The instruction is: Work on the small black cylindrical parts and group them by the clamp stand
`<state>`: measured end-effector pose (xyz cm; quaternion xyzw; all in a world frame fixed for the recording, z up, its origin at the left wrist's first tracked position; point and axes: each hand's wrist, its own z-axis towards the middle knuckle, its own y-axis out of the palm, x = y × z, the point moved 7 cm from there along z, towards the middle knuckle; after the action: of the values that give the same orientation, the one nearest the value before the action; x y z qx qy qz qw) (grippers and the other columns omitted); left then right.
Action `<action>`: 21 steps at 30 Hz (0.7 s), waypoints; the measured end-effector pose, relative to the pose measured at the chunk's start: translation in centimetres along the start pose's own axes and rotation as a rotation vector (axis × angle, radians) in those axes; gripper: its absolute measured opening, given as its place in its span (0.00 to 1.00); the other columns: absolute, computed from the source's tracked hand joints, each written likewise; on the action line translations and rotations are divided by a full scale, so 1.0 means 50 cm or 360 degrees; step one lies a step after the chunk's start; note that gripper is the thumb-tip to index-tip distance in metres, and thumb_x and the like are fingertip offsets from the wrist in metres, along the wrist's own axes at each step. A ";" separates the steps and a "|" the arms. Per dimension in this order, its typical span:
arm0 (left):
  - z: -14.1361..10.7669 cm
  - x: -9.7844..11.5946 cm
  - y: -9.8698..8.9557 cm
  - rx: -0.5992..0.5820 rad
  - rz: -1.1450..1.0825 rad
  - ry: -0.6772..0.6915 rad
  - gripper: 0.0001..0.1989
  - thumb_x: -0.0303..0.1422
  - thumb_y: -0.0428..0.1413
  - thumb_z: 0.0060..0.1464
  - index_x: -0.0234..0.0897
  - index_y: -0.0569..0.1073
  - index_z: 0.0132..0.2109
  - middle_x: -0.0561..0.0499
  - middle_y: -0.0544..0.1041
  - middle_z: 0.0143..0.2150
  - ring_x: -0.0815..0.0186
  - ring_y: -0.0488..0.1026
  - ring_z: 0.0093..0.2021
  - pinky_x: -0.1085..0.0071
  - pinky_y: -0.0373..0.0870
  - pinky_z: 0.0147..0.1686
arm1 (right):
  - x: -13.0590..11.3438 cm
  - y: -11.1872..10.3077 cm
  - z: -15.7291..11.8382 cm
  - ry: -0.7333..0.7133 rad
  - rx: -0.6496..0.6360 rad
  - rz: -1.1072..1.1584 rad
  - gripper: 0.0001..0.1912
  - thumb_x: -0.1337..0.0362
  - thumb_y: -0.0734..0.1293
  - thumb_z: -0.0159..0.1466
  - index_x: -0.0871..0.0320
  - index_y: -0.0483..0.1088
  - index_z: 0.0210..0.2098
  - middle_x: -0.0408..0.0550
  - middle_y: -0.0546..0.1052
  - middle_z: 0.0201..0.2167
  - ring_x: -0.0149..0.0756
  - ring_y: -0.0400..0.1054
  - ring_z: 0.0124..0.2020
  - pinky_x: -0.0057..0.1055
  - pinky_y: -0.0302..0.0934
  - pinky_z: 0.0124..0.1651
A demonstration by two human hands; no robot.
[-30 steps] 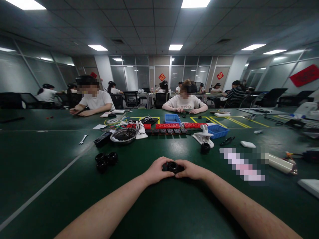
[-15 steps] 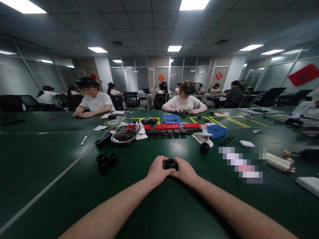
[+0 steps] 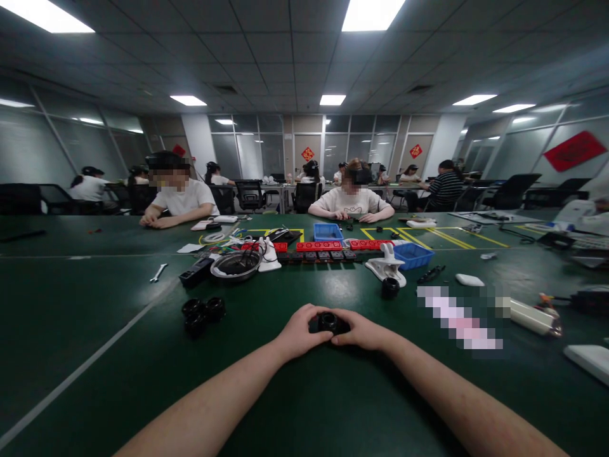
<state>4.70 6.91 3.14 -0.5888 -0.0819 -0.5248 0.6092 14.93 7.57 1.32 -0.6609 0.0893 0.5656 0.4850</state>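
Both of my hands are wrapped round one glossy black ring-shaped part with a round hole in its top, low over the green table. My left hand grips it from the left, thumb along the near side. From the right, my right hand closes on it, the thumb in front and the fingers behind. Its underside is hidden. To the left lies a cluster of several similar black round parts. Another black round part sits ahead to the right, against a white clip stand.
Across the middle lie red strips, a metal bowl, blue trays and cables. A wrench is at left. On the right are a beige cylinder and a white box. Two people sit across the table.
My right hand has shifted its grip, its fingers now reaching over the far side of the black part with the thumb in front. The view has tilted slightly upward.
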 end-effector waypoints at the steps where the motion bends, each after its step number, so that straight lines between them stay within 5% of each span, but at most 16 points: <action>1: 0.000 0.002 0.001 -0.0015 0.0004 0.0021 0.19 0.35 0.55 0.42 0.40 0.66 0.45 0.50 0.67 0.39 0.65 0.64 0.39 0.71 0.62 0.38 | -0.001 0.000 -0.001 0.0023 -0.0036 0.0023 0.27 0.65 0.66 0.49 0.59 0.59 0.48 0.47 0.67 0.44 0.39 0.61 0.44 0.36 0.53 0.48; 12: 0.004 0.003 0.001 -0.0052 0.0023 0.0084 0.17 0.35 0.56 0.42 0.39 0.67 0.43 0.50 0.67 0.39 0.65 0.64 0.40 0.70 0.61 0.39 | 0.025 -0.002 -0.002 0.0131 -0.0112 0.0021 0.18 0.68 0.65 0.48 0.60 0.64 0.40 0.44 0.68 0.35 0.35 0.62 0.36 0.31 0.57 0.40; 21: 0.003 -0.006 0.006 -0.0075 0.0006 0.0002 0.21 0.35 0.55 0.42 0.41 0.64 0.46 0.51 0.65 0.39 0.66 0.64 0.38 0.73 0.62 0.33 | 0.022 -0.001 -0.001 0.0109 -0.0112 0.0027 0.19 0.67 0.66 0.48 0.60 0.64 0.41 0.44 0.69 0.37 0.36 0.62 0.38 0.32 0.55 0.42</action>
<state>4.90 7.12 2.79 -0.6027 -0.0681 -0.5260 0.5962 15.39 8.06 0.43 -0.6957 0.0916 0.5496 0.4533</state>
